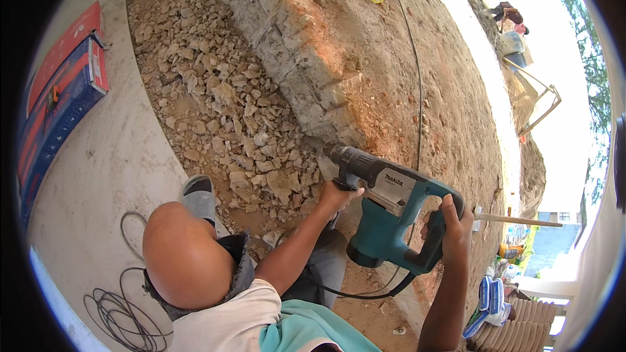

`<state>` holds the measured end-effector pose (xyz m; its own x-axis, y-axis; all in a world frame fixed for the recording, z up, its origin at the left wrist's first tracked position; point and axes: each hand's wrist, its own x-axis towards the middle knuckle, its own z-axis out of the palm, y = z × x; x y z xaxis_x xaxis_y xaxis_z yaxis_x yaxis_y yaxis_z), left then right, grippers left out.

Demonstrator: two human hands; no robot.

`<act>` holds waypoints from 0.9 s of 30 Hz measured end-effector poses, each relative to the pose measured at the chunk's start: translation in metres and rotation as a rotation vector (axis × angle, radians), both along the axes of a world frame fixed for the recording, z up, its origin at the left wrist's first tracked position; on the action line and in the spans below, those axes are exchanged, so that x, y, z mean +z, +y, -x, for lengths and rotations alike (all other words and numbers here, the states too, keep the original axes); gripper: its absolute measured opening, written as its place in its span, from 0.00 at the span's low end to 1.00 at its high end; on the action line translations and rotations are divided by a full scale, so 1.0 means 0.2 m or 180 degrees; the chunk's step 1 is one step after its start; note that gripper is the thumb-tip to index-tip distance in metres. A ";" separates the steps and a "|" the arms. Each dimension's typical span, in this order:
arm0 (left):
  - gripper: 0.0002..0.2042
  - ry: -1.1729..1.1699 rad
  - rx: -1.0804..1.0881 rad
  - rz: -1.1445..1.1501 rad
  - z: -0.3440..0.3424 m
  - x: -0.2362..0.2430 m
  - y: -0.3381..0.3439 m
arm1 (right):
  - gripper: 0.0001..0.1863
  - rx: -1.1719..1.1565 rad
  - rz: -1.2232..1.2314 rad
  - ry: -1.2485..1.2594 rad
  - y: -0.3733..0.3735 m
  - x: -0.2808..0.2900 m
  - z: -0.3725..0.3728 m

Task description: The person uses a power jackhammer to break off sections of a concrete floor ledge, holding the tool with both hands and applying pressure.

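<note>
A teal and black demolition hammer (385, 221) lies level across the middle of the view, its black nose (345, 155) up against the broken edge of a concrete slab (319, 101). Whether a chisel bit shows there, I cannot tell. My left hand (340, 195) grips the side handle just behind the nose. Around the rear handle is wrapped my right hand (455, 227), its thumb on top. A black cord leaves the tool's lower end and curves back below my body. Beside the slab edge lie many chunks of rubble (222, 98).
A blue and red box (62, 107) sits on the pale floor (134, 133) at left. Coiled black cable (120, 313) lies at lower left; another cable (417, 85) crosses the dirt. My bent knee (182, 254) is near the rubble. Stacked bags (490, 300) stand at lower right.
</note>
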<state>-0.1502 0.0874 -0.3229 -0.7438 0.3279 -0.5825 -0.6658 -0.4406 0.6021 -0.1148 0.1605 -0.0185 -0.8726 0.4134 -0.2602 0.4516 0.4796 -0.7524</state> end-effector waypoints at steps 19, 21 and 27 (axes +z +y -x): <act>0.16 -0.0560 -0.0151 0.0050 -0.63 0.23 0.40 | 0.24 0.0438 -0.0706 -0.0121 0.06 0.38 -0.32; 0.18 -0.0602 -0.0253 0.0111 -0.70 0.16 0.44 | 0.25 0.0340 -0.0585 -0.0198 0.03 0.36 -0.34; 0.16 -0.1117 -0.0212 0.0068 -0.79 0.07 0.34 | 0.24 0.0328 -0.0223 -0.0563 0.08 0.21 -0.29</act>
